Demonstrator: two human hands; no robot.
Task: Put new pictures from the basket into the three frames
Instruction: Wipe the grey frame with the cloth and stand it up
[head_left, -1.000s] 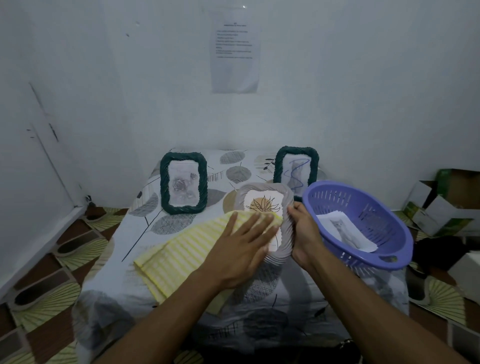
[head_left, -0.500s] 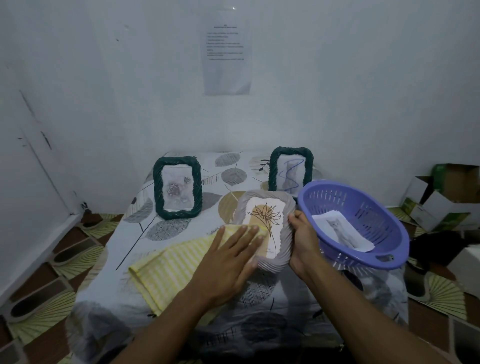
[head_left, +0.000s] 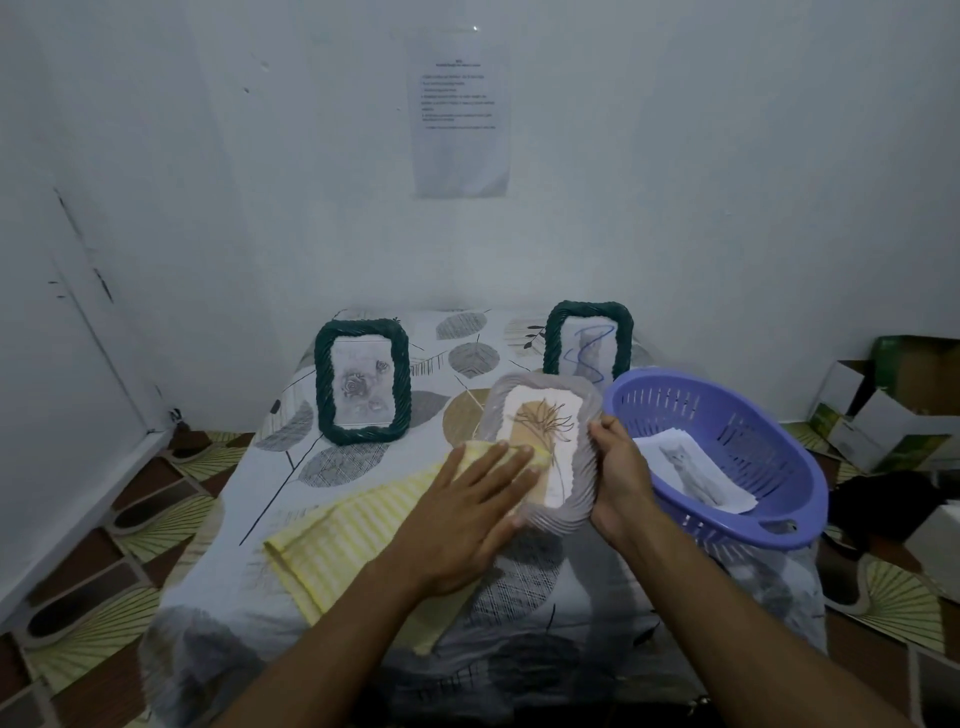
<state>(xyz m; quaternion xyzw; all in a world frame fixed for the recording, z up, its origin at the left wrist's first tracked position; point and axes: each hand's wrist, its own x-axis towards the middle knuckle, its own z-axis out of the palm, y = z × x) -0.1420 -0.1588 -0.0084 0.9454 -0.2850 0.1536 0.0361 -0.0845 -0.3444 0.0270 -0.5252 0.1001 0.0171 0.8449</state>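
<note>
One green frame (head_left: 589, 353) behind grey frame (head_left: 537, 383), basket (head_left: 753, 447)

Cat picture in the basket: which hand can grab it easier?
Probably the right. The right hand grips the edge of the grey frame, just beside the basket holding the cat picture. The left hand presses the cloth on the frame, farther from it.

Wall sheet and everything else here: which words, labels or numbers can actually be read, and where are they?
Printed sheet on the wall: lines of text, too small and blurred to read.
Cardboard boxes at right: green print, nothing legible.
Pictures in the grey frame, green frames and basket: drawings only, no words.
</note>
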